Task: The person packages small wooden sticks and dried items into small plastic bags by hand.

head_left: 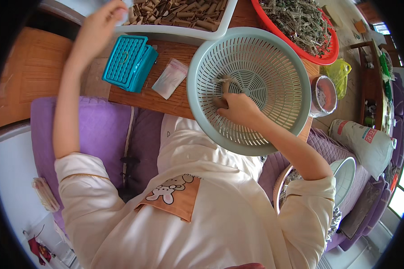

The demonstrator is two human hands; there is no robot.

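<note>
My right hand [241, 109] reaches down into a grey-green plastic colander [285, 58], its fingers closed round a small brown tube piece [226, 87]. A pale wispy strand [224, 80] shows at the tube's upper end. Another brown piece [219, 102] is by my fingertips. My left hand [108, 17] is raised at the upper left, beside the corner of a white bin [175, 31] of short brown tubes [184, 14]. Its fingers are curled together, and I cannot make out what they hold. Both forearms are bare below cream sleeves.
A teal tray-like box [129, 62] and a clear zip bag [170, 78] lie on the wooden table [137, 97]. Behind the colander, a red basket [330, 49] holds dried plant strands. A small tub [323, 96] stands to the right, near a yellow-green bag [339, 74]. Purple seating [85, 125] surrounds me.
</note>
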